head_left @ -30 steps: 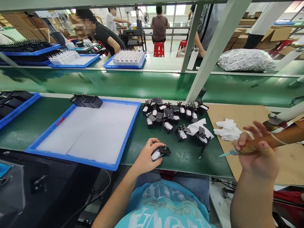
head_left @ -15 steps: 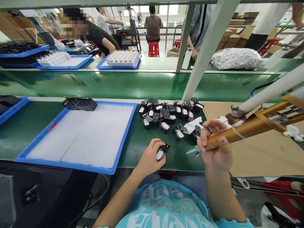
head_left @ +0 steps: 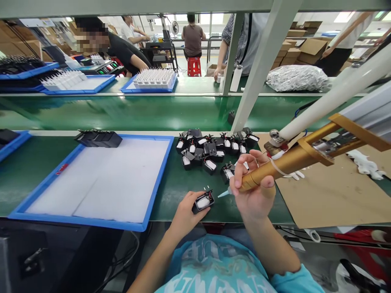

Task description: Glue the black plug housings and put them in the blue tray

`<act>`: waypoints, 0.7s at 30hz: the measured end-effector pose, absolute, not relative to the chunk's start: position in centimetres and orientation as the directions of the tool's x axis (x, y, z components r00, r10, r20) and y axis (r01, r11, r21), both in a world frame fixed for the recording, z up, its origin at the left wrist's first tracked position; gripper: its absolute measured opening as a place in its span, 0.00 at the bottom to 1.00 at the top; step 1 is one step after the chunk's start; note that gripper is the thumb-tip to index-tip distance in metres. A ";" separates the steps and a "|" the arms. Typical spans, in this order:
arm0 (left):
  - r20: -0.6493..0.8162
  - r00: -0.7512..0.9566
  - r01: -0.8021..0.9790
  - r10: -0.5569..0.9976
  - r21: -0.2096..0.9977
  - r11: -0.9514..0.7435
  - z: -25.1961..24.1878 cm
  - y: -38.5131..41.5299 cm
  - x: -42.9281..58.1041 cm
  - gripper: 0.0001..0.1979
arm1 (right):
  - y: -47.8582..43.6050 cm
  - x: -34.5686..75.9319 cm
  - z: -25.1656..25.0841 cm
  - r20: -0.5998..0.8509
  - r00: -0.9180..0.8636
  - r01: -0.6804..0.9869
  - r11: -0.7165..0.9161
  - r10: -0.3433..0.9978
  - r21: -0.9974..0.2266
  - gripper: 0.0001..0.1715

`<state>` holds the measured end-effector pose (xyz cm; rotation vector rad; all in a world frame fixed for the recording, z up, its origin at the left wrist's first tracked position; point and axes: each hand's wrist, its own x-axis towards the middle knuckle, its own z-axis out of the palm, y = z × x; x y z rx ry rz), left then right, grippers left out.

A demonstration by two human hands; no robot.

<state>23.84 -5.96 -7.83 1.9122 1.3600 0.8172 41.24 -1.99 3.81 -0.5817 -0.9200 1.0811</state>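
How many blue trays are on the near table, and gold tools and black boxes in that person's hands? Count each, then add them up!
Blue: 2, the big tray and the left-edge tray
Gold: 1, the tool in the right hand
Black: 1, the open box in the left hand
Total: 4

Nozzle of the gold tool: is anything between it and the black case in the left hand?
Nothing visible. The right hand holds the gold tool, its nozzle pointing toward the black case in the left hand. Only green bench shows in the gap. The other cases lie beyond, out of that line.
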 end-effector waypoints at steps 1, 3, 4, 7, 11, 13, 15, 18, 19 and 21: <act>0.135 0.255 0.534 0.957 0.806 -0.256 -7.8 -6.0 23.9 0.17 | -2.0 41.1 3.9 0.339 0.183 -0.486 0.384 0.923 -0.785 0.26; 0.176 0.236 0.483 0.956 0.832 -0.272 -7.6 -6.0 24.3 0.17 | -2.0 40.8 4.0 0.339 0.185 -0.494 0.385 0.923 -0.779 0.26; 0.196 0.231 0.461 0.953 0.841 -0.285 -7.4 -6.0 24.6 0.17 | -2.0 40.7 4.0 0.344 0.180 -0.506 0.387 0.922 -0.771 0.25; 0.248 0.189 0.466 0.950 0.829 -0.309 -6.7 -5.8 25.5 0.18 | -1.7 40.5 4.0 0.349 0.180 -0.551 0.388 0.920 -0.739 0.24; 0.318 0.096 0.556 0.943 0.769 -0.316 -5.6 -5.4 26.2 0.16 | -1.1 40.8 3.9 0.347 0.226 -0.553 0.413 0.910 -0.723 0.25; 0.343 0.091 0.571 0.935 0.751 -0.332 -5.2 -5.2 26.3 0.15 | -0.8 41.0 3.8 0.350 0.226 -0.554 0.416 0.909 -0.721 0.25; 0.357 0.096 0.568 0.929 0.747 -0.345 -4.9 -5.2 26.4 0.14 | -0.7 41.2 3.8 0.349 0.220 -0.556 0.411 0.911 -0.723 0.25; 0.350 0.099 0.551 0.931 0.760 -0.345 -4.6 -5.1 26.6 0.15 | -0.6 41.3 3.7 0.350 0.218 -0.552 0.411 0.911 -0.725 0.25; 0.342 0.098 0.546 0.935 0.767 -0.338 -4.5 -5.1 26.7 0.15 | -0.6 41.4 3.7 0.350 0.216 -0.555 0.409 0.912 -0.724 0.25; 0.322 0.096 0.539 0.942 0.779 -0.321 -4.4 -5.1 26.8 0.16 | -0.7 41.4 3.8 0.354 0.208 -0.565 0.407 0.912 -0.717 0.24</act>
